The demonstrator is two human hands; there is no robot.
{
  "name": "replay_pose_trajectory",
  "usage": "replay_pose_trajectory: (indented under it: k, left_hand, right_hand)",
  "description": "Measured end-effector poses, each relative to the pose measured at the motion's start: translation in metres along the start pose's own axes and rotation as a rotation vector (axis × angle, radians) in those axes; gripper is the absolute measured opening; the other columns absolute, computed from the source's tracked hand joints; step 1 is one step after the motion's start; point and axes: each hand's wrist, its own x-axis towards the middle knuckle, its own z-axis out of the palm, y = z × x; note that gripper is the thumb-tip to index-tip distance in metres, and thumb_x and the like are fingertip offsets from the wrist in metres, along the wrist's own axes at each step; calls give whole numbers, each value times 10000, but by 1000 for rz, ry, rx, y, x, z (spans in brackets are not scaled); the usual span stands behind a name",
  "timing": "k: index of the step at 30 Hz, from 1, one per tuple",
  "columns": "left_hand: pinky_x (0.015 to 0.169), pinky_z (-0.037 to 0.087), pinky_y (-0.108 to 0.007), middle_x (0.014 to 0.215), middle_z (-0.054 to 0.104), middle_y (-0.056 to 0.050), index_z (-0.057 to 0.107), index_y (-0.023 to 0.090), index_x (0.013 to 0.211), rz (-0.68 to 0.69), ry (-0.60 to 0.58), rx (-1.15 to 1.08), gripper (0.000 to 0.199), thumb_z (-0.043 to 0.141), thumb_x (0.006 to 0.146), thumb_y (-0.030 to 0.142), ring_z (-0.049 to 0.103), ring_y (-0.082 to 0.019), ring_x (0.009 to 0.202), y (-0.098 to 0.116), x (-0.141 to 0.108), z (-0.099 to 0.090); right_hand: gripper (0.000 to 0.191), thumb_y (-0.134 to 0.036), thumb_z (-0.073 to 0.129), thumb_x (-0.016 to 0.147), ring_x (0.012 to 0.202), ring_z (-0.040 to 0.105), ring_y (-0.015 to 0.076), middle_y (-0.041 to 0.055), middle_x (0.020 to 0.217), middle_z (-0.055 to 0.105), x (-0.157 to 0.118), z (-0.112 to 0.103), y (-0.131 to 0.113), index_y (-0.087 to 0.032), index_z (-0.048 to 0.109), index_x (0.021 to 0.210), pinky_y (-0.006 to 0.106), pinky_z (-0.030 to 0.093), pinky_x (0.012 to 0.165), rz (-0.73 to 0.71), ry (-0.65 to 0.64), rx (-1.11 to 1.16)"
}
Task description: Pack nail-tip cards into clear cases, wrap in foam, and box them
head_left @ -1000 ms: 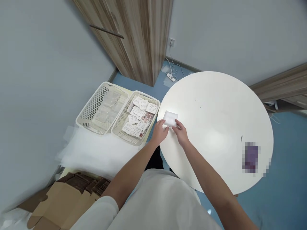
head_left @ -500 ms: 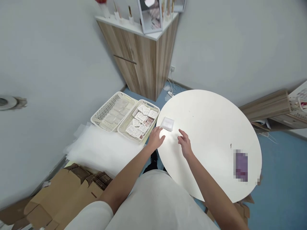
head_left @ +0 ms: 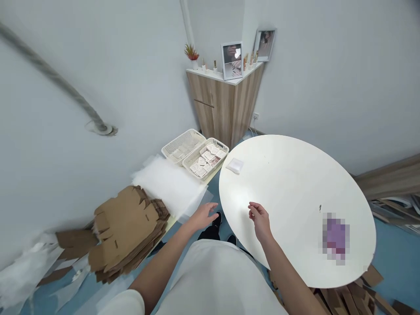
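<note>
My left hand [head_left: 204, 215] hangs in the air just off the left edge of the round white table [head_left: 288, 183]. Its fingers are stretched out and the thumb stands apart, holding nothing. Over the near left part of the tabletop is my right hand [head_left: 260, 221], loosely curled but open, with nothing visible in it. A small white wrapped packet [head_left: 235, 166] lies flat near the table's left rim, beyond both hands and touched by neither.
Left of the table are a basket of printed cards [head_left: 206, 161], a basket of clear packets [head_left: 182, 146], white foam sheets [head_left: 167, 183] and stacked flat cardboard boxes [head_left: 124, 227]. A blurred purple thing [head_left: 336, 236] lies on the table's right side. A wooden cabinet [head_left: 223, 107] fills the corner.
Both hands have drawn back from the packet toward my body; the left one has left the table's edge. My view has tilted up and shifted left. The packet stays on the table.
</note>
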Motion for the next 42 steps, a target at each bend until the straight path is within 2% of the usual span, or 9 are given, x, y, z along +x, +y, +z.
replay_pose_trajectory:
  k: [7,14,20,24,27,30,34,36,42]
  left_hand:
    - [719,470,-310,1206,539,-66,508,264,1172,-141,83,25,438,483,776,450,550,-232,1017,-14,-58,-3]
    - [820,439,-322,1196,534,-91,477,199,1189,-210,209,123,459,464,790,424,552,-221,1003,-47,-100,-28]
    - [870,404,-334,1233,500,-104,459,185,1200,-323,221,260,496,480,767,427,493,-258,1091,-80,-126,-60]
    - [909,371,-377,1328,407,-110,419,201,1236,-458,190,340,568,474,744,479,401,-288,1193,-112,-151,-88]
    - [955,313,-444,1403,281,-142,376,176,1270,-572,183,392,629,443,743,512,291,-310,1267,-140,-170,-109]
    - [958,288,-484,1401,274,-167,349,153,1288,-594,147,437,663,440,738,512,293,-324,1263,-164,-184,-123]
    - [914,353,-444,1325,393,-160,393,155,1255,-533,107,425,680,453,713,561,393,-319,1190,-186,-192,-130]
    - [874,387,-432,1252,461,-156,446,156,1205,-515,120,420,642,460,710,564,444,-317,1134,-195,-193,-130]
    - [811,429,-390,1100,529,-136,571,154,1018,-503,236,405,393,497,746,428,492,-290,1046,-213,-193,-123]
  right_hand:
    - [196,-362,615,667,583,498,124,16,798,594,-9,5,13,-251,627,828,294,450,567,70,-165,-66]
    - [251,-377,637,648,587,493,117,13,779,594,-17,43,12,-230,624,851,280,442,584,60,-304,-136]
    - [348,-425,602,666,588,510,127,3,701,583,-30,96,23,-191,591,923,270,429,573,16,-491,-291]
    - [393,-455,522,716,637,563,172,19,669,595,-35,139,51,-167,570,979,297,451,599,-75,-738,-569]
    - [408,-432,477,748,811,592,202,87,934,623,-40,175,70,-172,558,1052,306,468,681,-227,-806,-807]
    - [422,-381,452,767,961,563,226,119,1152,537,-47,212,81,-174,526,1127,314,466,749,-378,-807,-1004]
    - [471,-313,471,752,1044,531,241,119,1203,500,-59,260,88,-168,479,1201,333,446,827,-510,-921,-1192]
    - [514,-284,489,740,1105,492,247,130,1226,480,-63,280,91,-144,446,1232,349,404,905,-588,-924,-1247]
    - [551,-262,540,714,1200,397,251,149,1294,401,-67,316,102,-129,421,1236,357,345,972,-697,-903,-1372]
